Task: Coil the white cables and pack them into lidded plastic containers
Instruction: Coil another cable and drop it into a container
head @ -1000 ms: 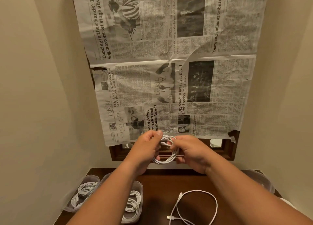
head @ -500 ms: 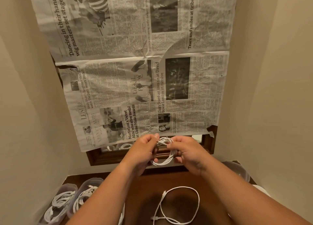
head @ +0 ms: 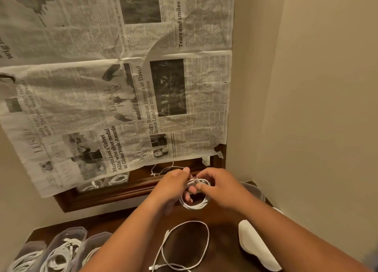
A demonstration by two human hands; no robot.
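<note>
Both hands hold a coiled white cable (head: 196, 205) above the dark wooden table (head: 223, 249). My left hand (head: 173, 187) grips the coil's left side and my right hand (head: 218, 186) pinches its top, near the connector. A second white cable (head: 206, 241) lies in a loose loop on the table below the hands. At the lower left stand clear plastic containers (head: 67, 236) without lids, each filled with coiled white cables (head: 59, 255).
Newspaper (head: 114, 99) covers a wood-framed mirror (head: 126, 194) on the wall behind. A white lid-like object (head: 255, 249) lies on the table at the right. Another clear container (head: 252, 189) shows behind my right wrist. Walls close in on both sides.
The view has swung left and down, so hands and containers sit further right in the frame. The hands stay on the coil, with my right fingers shifted to its top.
</note>
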